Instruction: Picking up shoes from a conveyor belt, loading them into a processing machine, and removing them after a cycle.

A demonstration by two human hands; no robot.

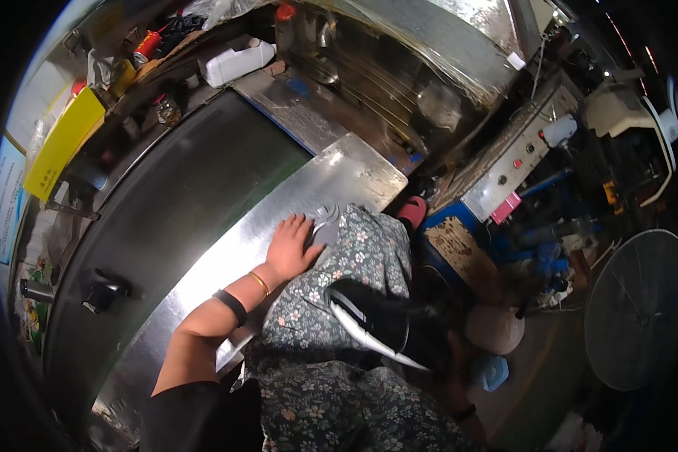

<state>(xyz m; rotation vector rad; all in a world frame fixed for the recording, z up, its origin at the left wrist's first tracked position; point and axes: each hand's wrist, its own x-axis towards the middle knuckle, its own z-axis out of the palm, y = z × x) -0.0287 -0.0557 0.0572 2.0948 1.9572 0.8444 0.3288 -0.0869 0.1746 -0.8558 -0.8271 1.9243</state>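
I feel smooth, matt grey pieces (325,227) by a glossy metal tabletop (222,264), matt cloth (309,320) over my legs.

The left hand (286,247) was laid palm down on the shiny metal bench (226,260), its fingers slightly spread near some small grey pieces (325,224). The right arm (472,427) was mostly lost in shadow, and its hand could not be made out. A black shoe (377,320) with a white sole was crossed over flowered clothing (301,325). A small black object (105,290) was set on the dark belt (196,166); beyond its far end a white jug (237,64) was placed.
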